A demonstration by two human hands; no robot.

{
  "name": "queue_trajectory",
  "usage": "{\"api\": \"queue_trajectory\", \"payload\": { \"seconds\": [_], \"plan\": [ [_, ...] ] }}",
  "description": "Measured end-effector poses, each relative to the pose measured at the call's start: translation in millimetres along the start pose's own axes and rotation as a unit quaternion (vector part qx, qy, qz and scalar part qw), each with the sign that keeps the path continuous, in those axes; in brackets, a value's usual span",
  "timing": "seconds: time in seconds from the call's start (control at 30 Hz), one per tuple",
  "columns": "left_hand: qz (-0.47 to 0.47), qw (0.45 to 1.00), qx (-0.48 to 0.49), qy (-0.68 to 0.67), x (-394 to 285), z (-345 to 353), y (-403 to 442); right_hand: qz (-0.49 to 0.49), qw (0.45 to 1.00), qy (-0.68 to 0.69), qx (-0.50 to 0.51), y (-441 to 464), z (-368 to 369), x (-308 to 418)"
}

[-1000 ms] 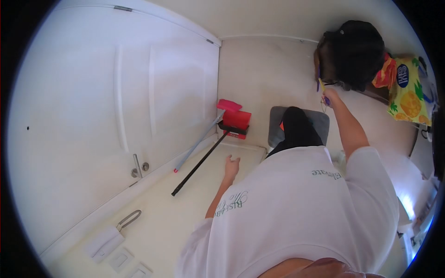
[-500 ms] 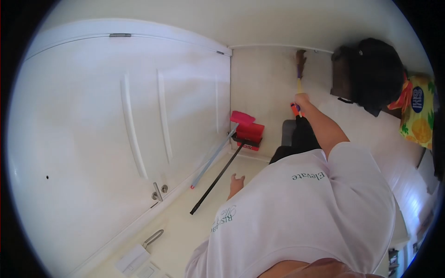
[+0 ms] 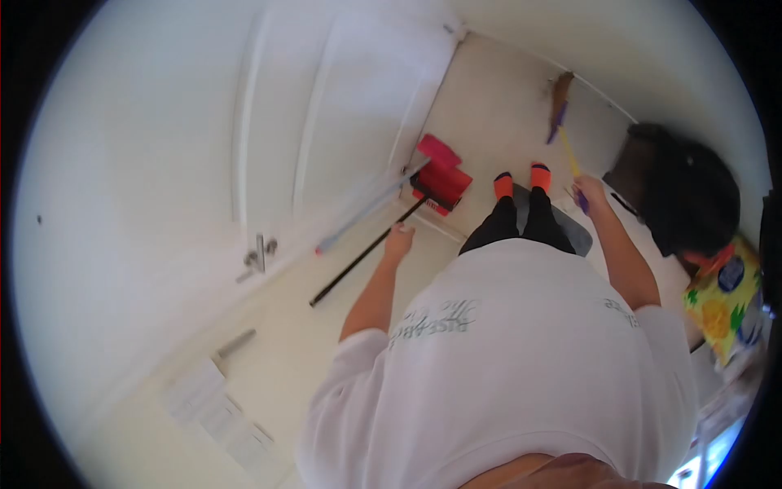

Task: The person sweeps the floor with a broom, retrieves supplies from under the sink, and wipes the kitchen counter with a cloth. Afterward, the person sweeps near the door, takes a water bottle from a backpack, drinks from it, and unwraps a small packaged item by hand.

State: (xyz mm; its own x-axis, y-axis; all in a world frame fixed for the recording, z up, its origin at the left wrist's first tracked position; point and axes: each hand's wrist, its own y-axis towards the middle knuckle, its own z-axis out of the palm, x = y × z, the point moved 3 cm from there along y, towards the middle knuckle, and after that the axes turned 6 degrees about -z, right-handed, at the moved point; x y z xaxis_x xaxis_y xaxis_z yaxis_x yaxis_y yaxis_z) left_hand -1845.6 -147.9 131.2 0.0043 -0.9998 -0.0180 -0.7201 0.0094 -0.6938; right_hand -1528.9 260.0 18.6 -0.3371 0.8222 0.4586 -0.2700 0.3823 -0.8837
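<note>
My right hand (image 3: 590, 194) is closed round the purple-and-yellow handle of a small broom (image 3: 568, 147). The broom's brown bristles lie on the floor near the far wall. My left hand (image 3: 399, 242) is at the black pole (image 3: 350, 271) of a dustpan, its fingers curled by the shaft; whether they grip it is too blurred to tell. The red dustpan (image 3: 445, 181) rests in the corner by the door, with a pink broom head (image 3: 439, 151) on a grey-blue pole (image 3: 366, 208) beside it.
A white door (image 3: 187, 122) stands at the left. My feet in orange socks (image 3: 540, 176) are by a grey mat (image 3: 573, 231). To the right are a black bag (image 3: 692, 187) and a yellow patterned bag (image 3: 721, 306). An intercom handset (image 3: 194, 391) hangs on the wall at lower left.
The view has turned and shifted. My left hand has moved up to the black pole. The broom in my right hand has gone from beside the black bag to the floor near the wall.
</note>
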Motion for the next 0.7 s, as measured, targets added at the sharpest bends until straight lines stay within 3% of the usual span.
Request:
{"api": "queue_trajectory", "payload": {
  "seconds": [0.03, 0.27, 0.37, 0.5, 0.63, 0.7],
  "plan": [
    [-0.019, 0.999, -0.003, -0.026, 20, -3, 13, 0.014, 0.996, -0.065, -0.054, -17, -4, 3],
    [-0.058, 0.986, -0.026, -0.152, 57, 4, 35, -0.001, 0.981, -0.189, -0.050, -75, -19, 7],
    [0.007, 0.966, 0.110, -0.232, 60, 59, 77, -0.048, 0.975, -0.204, -0.073, -91, -24, 11],
    [-0.011, 0.920, 0.214, -0.327, -41, 62, 39, -0.059, 0.970, -0.230, -0.041, -142, -18, 23],
    [0.089, 0.902, 0.302, -0.296, -134, 69, 35, -0.088, 0.955, -0.264, -0.099, -193, -24, 10],
    [0.289, 0.885, 0.312, -0.190, -159, 112, 94, -0.092, 0.940, -0.308, -0.112, -212, -28, 8]
  ]
}}
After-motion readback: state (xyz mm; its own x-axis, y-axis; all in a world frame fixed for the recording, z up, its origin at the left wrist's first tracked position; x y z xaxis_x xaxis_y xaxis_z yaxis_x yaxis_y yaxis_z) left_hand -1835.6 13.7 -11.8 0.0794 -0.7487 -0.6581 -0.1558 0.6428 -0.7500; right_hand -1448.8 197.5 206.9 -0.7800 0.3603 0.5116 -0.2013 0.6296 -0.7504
